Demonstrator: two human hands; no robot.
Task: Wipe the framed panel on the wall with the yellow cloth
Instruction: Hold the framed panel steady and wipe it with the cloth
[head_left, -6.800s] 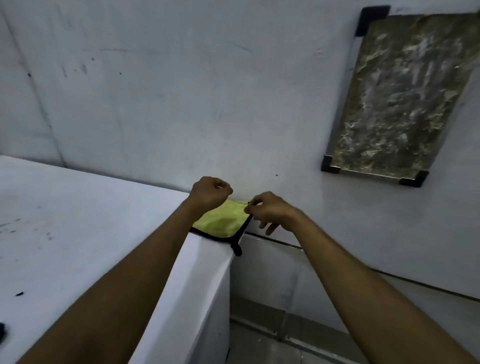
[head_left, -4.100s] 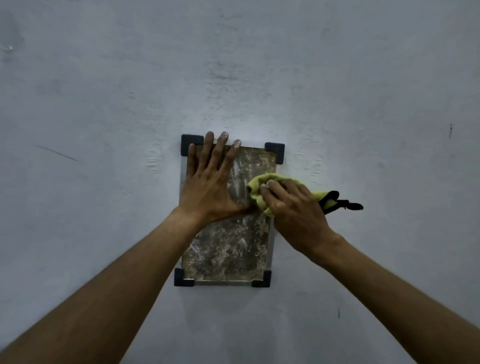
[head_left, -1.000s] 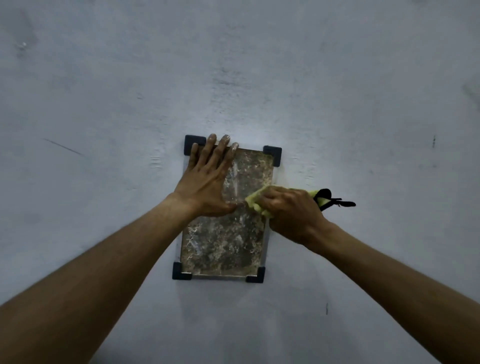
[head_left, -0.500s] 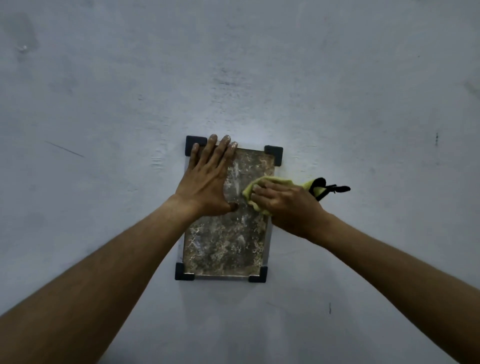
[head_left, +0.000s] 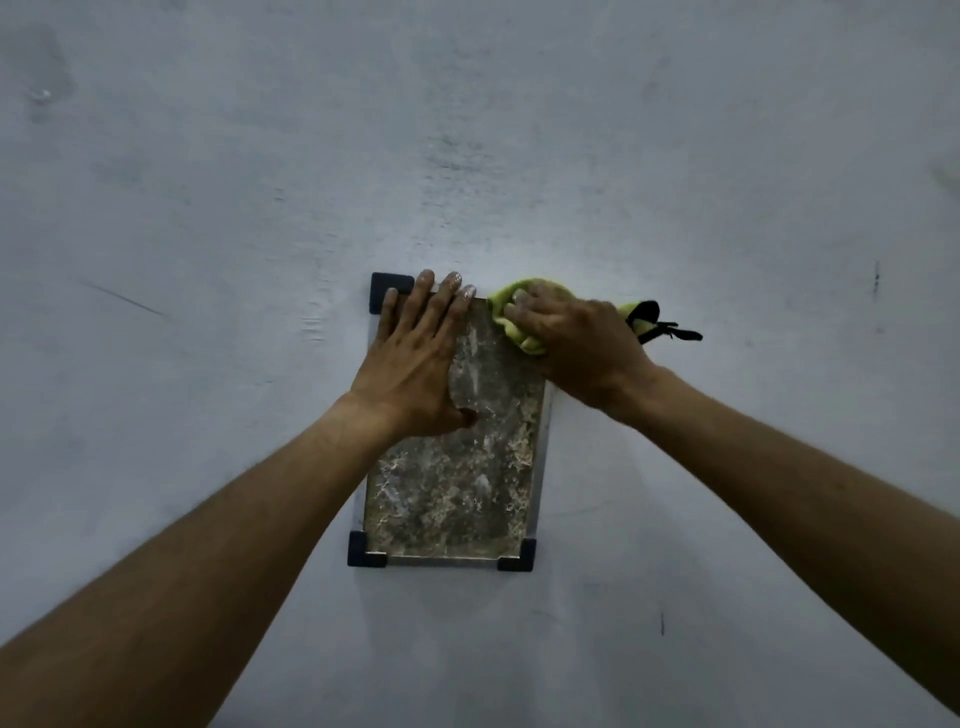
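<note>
A mottled brown framed panel (head_left: 457, 483) with black corner pieces hangs on the grey wall. My left hand (head_left: 415, 358) lies flat on the panel's upper left part, fingers spread and reaching its top edge. My right hand (head_left: 576, 338) is closed on the bunched yellow cloth (head_left: 506, 306) and presses it against the panel's top right corner, which it hides. The cloth's black trim and loop (head_left: 660, 325) stick out to the right of my hand.
The grey painted wall (head_left: 519, 156) fills the whole view, with a few scuffs and small dark marks. Nothing else hangs near the panel.
My right hand has slid the cloth upward from the panel's middle right to its top right corner. My left hand has stayed flat on the upper left part.
</note>
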